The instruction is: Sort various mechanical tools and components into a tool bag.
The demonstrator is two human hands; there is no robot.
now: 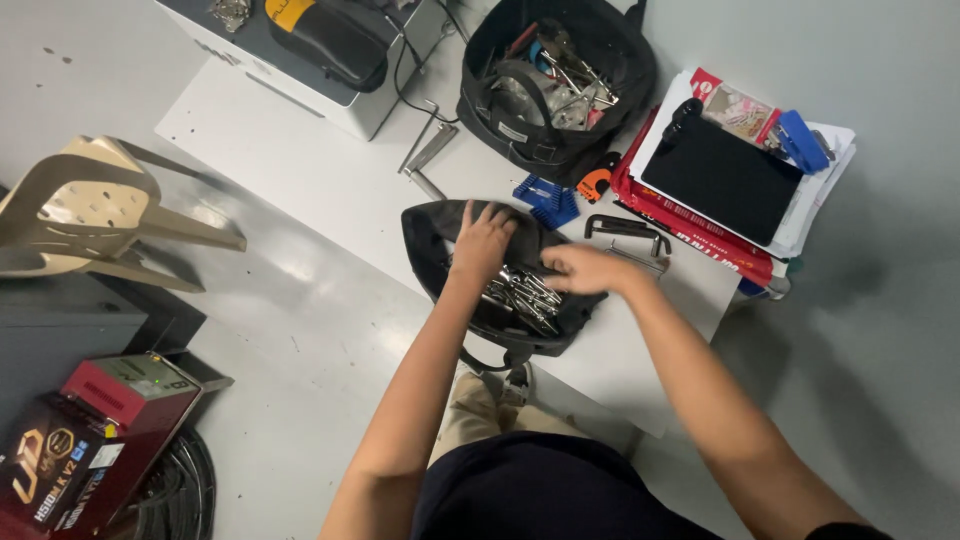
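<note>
A small black tool pouch (430, 245) lies open on the white table (300, 170), with several silver metal tools (525, 293) inside. My left hand (482, 240) rests in the pouch's open mouth, fingers spread on its far rim. My right hand (588, 268) reaches in from the right, fingers bent over the pouch's right edge just above the silver tools. Whether its fingertips pinch a tool cannot be made out.
A larger black tool bag (555, 75) full of tools stands behind. A blue tool holder (548, 200), a black handle (627, 232), and stacked red books and papers (735, 180) lie to the right. A beige plastic chair (90, 210) and boxes (90, 440) sit left.
</note>
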